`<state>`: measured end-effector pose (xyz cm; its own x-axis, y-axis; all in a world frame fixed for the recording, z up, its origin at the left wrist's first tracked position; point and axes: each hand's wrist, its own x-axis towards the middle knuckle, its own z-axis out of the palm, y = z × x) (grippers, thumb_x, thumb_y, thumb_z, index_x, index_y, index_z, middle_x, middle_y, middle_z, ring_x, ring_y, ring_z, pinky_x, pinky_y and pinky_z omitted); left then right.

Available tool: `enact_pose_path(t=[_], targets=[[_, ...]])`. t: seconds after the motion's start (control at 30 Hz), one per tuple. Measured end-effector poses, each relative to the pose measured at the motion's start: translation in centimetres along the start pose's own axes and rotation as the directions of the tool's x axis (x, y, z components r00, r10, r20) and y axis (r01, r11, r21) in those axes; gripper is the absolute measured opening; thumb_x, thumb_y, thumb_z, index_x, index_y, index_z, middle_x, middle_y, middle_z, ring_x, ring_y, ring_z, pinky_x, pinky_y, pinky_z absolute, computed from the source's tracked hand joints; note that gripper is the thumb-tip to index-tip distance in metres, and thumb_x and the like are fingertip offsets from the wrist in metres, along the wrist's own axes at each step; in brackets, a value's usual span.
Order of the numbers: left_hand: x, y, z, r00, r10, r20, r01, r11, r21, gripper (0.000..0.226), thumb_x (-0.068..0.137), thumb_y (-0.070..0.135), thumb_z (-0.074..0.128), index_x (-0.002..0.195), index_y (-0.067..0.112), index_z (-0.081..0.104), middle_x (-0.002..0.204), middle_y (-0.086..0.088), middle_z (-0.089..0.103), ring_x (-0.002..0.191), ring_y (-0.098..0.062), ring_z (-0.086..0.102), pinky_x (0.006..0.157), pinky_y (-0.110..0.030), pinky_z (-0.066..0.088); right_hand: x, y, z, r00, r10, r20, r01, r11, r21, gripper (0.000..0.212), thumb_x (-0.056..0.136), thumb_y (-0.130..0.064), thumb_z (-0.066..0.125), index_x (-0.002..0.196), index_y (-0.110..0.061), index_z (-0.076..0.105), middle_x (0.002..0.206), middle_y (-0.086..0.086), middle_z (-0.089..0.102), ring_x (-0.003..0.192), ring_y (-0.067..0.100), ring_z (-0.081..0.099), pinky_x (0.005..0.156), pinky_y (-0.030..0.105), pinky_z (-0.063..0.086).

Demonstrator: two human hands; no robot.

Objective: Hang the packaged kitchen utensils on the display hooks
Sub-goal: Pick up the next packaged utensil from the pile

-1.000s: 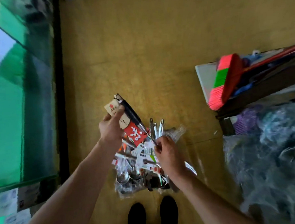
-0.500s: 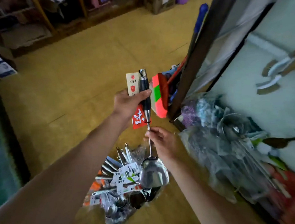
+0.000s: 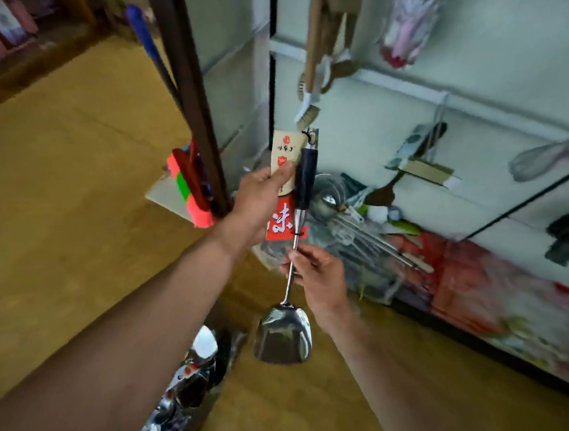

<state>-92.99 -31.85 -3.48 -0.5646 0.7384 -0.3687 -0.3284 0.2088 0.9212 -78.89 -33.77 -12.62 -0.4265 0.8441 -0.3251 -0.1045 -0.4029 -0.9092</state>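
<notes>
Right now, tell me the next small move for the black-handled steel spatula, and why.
Probably raise the black-handled steel spatula toward the white display wall: left hand grips its card, right hand pinches its shaft, and no hook carries it yet.

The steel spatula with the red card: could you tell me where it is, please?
Head view, centre: the spatula is upright, blade down, left hand gripping its carded handle, right hand pinching the shaft, before the display wall.
</notes>
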Motion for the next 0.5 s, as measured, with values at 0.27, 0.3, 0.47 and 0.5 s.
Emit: enact_pose_path(t=[0.27,0.3,0.47,0.5], targets=[[-7.5,-4.0,21.1,0.971,-0.089,0.222,0.072,0.994,0.084,0.017,0.097,0.023,0.062,0.099,0.008,0.069,0.073,-0.006,0.075,0.06,-0.021,0.069,0.064,-0.032,0.058,-5.9,-5.2,-19.2,0.967,-0.068,-0.244,0.087,0.994,0.067,0.016,0.091,0.008,0.06,0.09,-0.006,0.068,0.069,0.001,0.07,0.063,0.016,0.065,0.067,0.029,0.057],[-8.7,-4.6,23.8,0.964,-0.099,0.245,0.077,0.992,0.099,0.02,0.097,0.024,0.062,0.104,0.007,0.069,0.079,-0.008,0.076,0.066,-0.024,0.071,0.07,-0.036,0.059,-6.9,-5.8,-21.9,0.961,-0.074,-0.268,0.091,0.994,0.053,0.017,0.091,0.007,0.06,0.088,-0.008,0.069,0.069,0.001,0.069,0.065,0.019,0.065,0.07,0.033,0.057],[-15.0,-7.5,37.9,0.924,-0.131,0.359,0.081,0.985,0.152,0.019,0.096,0.029,0.063,0.1,0.012,0.069,0.092,-0.015,0.076,0.081,-0.033,0.073,0.08,-0.045,0.059,-11.3,-9.8,-35.7,0.91,-0.12,-0.397,0.115,0.993,-0.035,0.025,0.09,0.005,0.062,0.08,-0.016,0.072,0.071,0.0,0.071,0.071,0.026,0.064,0.076,0.042,0.054],[-16.1,-8.1,40.5,0.914,-0.133,0.382,0.078,0.984,0.158,0.019,0.096,0.029,0.063,0.099,0.011,0.069,0.09,-0.014,0.076,0.077,-0.031,0.073,0.076,-0.043,0.059,-12.1,-10.7,-38.3,0.898,-0.13,-0.42,0.125,0.991,-0.04,0.025,0.09,0.005,0.063,0.08,-0.017,0.072,0.072,0.001,0.071,0.072,0.026,0.064,0.076,0.043,0.055]])
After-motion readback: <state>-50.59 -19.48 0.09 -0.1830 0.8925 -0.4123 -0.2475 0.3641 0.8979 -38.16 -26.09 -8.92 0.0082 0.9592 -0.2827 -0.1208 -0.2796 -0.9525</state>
